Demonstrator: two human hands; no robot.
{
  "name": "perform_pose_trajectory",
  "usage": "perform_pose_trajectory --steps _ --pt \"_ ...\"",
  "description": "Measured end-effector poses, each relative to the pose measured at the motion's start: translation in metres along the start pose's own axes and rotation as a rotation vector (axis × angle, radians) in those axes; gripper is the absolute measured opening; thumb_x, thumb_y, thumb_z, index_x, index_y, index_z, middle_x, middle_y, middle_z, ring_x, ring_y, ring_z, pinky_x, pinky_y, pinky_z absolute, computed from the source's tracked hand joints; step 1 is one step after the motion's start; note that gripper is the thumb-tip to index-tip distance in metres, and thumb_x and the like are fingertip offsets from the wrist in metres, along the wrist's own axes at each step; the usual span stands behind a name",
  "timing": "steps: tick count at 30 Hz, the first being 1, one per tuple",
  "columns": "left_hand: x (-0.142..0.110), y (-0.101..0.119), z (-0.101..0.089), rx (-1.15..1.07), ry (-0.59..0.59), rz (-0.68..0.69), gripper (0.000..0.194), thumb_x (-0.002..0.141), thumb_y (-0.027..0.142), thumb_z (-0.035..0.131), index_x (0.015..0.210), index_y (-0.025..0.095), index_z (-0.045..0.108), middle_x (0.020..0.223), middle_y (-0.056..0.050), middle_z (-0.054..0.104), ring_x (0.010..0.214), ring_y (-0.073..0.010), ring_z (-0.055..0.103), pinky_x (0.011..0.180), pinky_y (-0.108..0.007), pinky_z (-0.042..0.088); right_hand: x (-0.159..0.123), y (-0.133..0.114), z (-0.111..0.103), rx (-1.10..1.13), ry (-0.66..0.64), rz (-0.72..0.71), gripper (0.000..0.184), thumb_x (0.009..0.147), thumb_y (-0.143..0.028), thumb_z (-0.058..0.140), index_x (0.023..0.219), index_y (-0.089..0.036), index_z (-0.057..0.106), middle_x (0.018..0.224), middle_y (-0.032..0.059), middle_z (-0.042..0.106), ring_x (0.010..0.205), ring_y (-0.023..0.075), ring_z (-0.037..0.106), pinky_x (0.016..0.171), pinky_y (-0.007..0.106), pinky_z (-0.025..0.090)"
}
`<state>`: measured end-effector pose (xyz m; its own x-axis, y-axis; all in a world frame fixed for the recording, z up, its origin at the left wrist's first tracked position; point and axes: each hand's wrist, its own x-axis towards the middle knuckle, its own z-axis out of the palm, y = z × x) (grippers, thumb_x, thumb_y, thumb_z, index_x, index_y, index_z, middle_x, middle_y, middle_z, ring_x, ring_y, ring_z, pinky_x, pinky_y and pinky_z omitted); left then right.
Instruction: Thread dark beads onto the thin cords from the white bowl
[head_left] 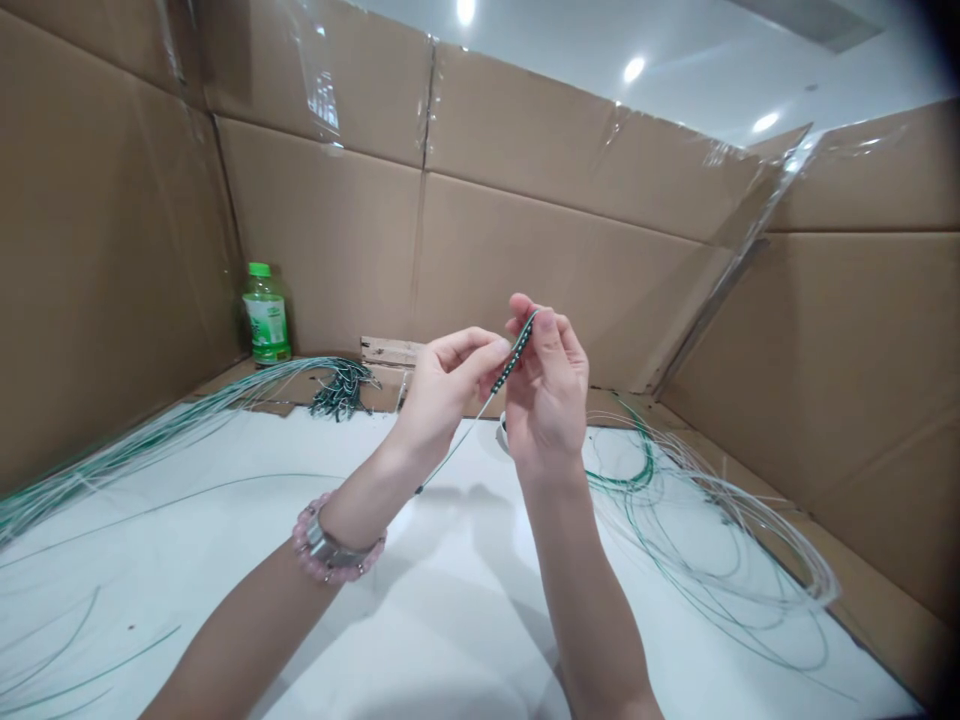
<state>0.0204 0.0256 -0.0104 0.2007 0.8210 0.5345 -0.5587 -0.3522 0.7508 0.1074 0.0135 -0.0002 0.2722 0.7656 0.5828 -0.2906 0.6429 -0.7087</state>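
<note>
- A bracelet of pink beads (328, 545) with a silver-coloured metal piece circled the left wrist.
- The left hand (450, 385) was closed, its fingertips pinching the lower part of a beaded wire (514, 352).
- The right hand (547, 390) gripped the upper part of the same wire between thumb and fingers, so the wire stood tilted between both hands, above the table.
- A thin strand (457, 443) ran down from the beads toward the white tabletop (465, 560).
- Loose loops of green-and-clear wire (720, 560) lay on the right.
- A long bundle of matching wires (135, 450) stretched across the left, ending in a dark beaded tangle (343, 390).
- Farthest off, a green-capped plastic bottle (266, 315) stood against taped cardboard walls (322, 240).
</note>
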Motion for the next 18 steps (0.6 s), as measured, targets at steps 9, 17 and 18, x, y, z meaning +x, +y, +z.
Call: perform_pose_trajectory --steps 9,17,18 --pt "0.009 0.007 -0.012 -0.073 -0.21 -0.244 0.025 0.068 0.039 0.078 0.068 0.016 0.068 0.065 0.0 0.061 0.057 -0.0085 0.056 0.056 -0.018 0.049 0.008 0.0 -0.006 0.164 -0.058 0.041 0.017 0.074 -0.039 0.068 0.071 -0.025 0.059 0.079 -0.0016 0.06 0.07 0.0096 0.057 0.055 0.02 0.046" --pt "-0.012 0.019 -0.088 0.496 -1.006 -0.648 0.074 0.084 0.075 0.029 0.104 0.016 0.068 0.07 -0.01 0.068 0.068 -0.0207 0.062 0.075 -0.033 0.048 0.027 -0.007 -0.036 0.119 0.179 -0.201 0.017 0.077 -0.043 0.063 0.076 -0.027 0.057 0.094 -0.0035 0.062 0.085 0.0097 0.06 0.072 0.022 0.05" --pt "-0.019 0.021 -0.095 0.531 -0.991 -0.629 0.067 0.085 0.072 0.033 0.096 0.016 0.069 0.061 -0.007 0.062 0.06 -0.0178 0.056 0.067 -0.03 0.045 0.03 -0.007 -0.041 0.119 0.207 -0.206 0.019 0.076 -0.044 0.065 0.077 -0.027 0.058 0.095 -0.0032 0.062 0.084 0.0097 0.06 0.072 0.022 0.051"
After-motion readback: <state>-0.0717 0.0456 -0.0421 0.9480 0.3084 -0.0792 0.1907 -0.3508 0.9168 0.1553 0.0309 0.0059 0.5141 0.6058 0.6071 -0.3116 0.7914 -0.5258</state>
